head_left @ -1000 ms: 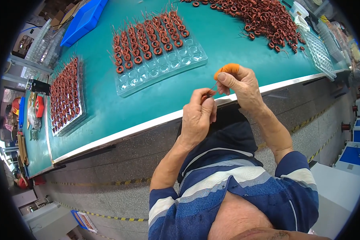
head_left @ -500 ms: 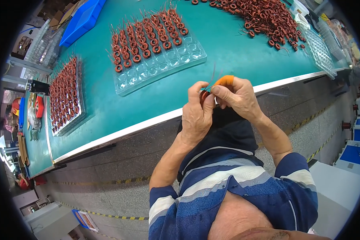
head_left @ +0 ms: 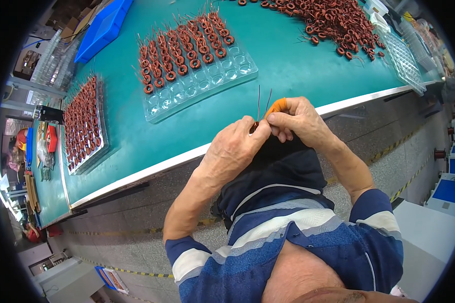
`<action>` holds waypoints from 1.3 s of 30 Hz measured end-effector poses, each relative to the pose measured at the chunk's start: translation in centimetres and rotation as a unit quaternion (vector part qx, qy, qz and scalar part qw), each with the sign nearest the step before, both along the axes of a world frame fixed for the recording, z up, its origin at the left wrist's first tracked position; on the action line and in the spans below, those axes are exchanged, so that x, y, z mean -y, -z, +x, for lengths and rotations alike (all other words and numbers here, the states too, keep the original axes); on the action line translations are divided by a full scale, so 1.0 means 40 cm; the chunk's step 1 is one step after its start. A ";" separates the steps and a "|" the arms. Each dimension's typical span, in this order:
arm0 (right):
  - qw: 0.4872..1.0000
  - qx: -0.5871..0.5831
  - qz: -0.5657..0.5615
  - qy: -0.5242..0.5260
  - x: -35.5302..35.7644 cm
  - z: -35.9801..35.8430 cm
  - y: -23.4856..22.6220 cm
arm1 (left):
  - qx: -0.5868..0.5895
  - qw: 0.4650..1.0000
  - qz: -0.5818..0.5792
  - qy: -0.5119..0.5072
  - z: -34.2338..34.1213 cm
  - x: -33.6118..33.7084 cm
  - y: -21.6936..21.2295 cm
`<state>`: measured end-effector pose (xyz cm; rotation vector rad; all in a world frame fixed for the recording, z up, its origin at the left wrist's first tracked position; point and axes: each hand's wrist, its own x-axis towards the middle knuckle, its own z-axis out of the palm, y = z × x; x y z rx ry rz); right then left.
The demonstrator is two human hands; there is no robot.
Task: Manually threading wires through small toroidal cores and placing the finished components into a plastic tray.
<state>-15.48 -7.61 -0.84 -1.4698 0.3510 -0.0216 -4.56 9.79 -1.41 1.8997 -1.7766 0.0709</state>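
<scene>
Just past the bench's front edge, my two hands meet around a small copper-wound ring coil (head_left: 255, 127). Thumb and fingers of my left hand (head_left: 236, 145) are closed on the coil and cover most of it. My right hand (head_left: 302, 125), with an orange cover on one finger, is pinched at the coil's wire leads (head_left: 259, 103). Two leads stand up above the fingertips. Beyond my hands lies a clear plastic tray (head_left: 199, 92), its back rows filled with similar coils (head_left: 182, 50) and its front pockets bare.
A second filled coil tray (head_left: 83, 123) sits at the left on the green bench (head_left: 146, 146). At the far right is a heap of loose coils (head_left: 333, 25), with a clear tray (head_left: 402, 63) beside it. A blue bin (head_left: 103, 30) stands at the back left.
My left hand has turned flatter, and its elbow has swung out to the left. The coil is now more hidden, and its leads point more upright. My right hand has barely shifted.
</scene>
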 end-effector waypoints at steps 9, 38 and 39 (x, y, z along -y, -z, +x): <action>0.994 0.023 -0.075 0.078 -0.019 -0.007 0.013 | -0.197 0.971 -0.113 -0.073 -0.042 0.033 0.067; 0.977 0.102 -0.034 0.185 -0.057 0.019 0.068 | -0.641 0.729 -0.221 -0.089 -0.077 0.057 0.092; 0.964 0.123 -0.061 0.227 -0.060 0.015 0.068 | -0.641 0.729 -0.222 -0.090 -0.075 0.057 0.094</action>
